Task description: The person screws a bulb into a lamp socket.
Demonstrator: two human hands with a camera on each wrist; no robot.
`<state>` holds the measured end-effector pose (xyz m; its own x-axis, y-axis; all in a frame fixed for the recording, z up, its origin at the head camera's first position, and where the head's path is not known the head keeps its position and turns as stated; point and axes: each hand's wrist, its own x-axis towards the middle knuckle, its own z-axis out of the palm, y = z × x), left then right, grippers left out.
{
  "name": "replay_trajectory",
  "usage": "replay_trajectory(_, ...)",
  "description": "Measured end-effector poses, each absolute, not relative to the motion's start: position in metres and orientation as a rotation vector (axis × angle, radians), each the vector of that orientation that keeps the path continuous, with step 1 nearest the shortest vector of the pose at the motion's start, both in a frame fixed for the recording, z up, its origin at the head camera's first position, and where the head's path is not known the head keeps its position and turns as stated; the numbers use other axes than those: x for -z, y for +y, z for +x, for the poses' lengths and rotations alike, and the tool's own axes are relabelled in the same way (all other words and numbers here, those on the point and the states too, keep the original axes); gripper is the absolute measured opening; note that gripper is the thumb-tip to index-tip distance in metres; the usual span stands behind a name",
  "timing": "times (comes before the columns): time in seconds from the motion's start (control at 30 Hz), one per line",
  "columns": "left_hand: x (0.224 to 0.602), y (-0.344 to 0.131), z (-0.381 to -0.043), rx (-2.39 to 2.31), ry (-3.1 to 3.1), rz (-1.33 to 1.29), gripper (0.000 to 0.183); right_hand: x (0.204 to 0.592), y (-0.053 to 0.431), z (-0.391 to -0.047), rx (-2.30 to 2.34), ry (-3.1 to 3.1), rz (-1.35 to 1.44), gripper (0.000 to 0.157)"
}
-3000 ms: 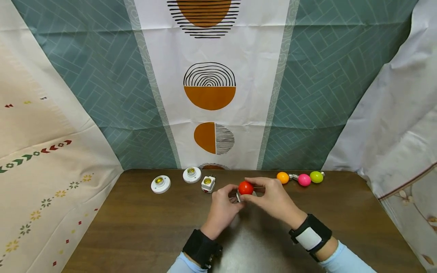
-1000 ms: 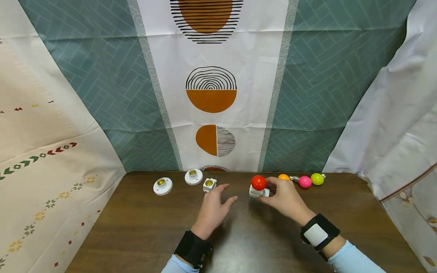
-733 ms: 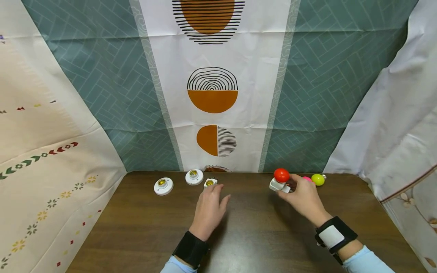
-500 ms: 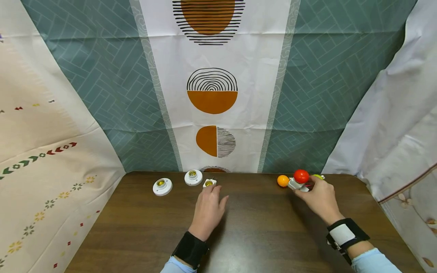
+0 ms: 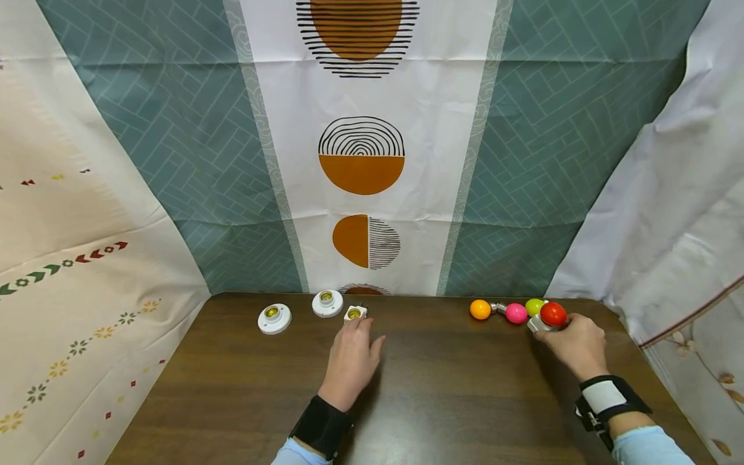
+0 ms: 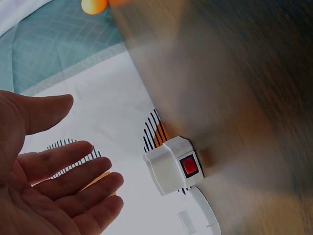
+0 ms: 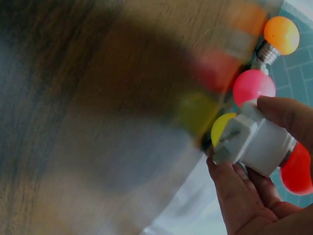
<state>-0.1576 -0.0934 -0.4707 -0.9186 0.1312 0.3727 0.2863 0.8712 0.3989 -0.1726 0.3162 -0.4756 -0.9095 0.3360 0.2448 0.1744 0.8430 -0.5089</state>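
My right hand grips a white plug-in bulb socket between thumb and fingers, at the right of the table. A red light bulb sits in that socket; its metal prongs face the wrist camera. Just left of it lies a yellow-green bulb, partly covered in the right wrist view. My left hand hovers with loosely extended fingers, holding nothing. Beyond its fingertips stands a second white plug-in socket with a red switch on its side and no bulb in it.
Two round white lamp holders stand at the back left of the brown table. Along the back right lie an orange bulb and a pink bulb. A patterned cloth hangs directly behind the table's rear edge.
My left hand has let go of the socket with the red bulb and moved left. My right hand has carried that socket rightward, past the orange and pink bulbs.
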Motion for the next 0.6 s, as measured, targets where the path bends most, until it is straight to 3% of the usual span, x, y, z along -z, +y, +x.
replay_trajectory(0.6, 0.472, -0.097, -0.158, 0.647, -2.749, -0.294, 0.039, 0.480, 0.349, -0.175, -0.712, -2.826, -0.605, 0.053)
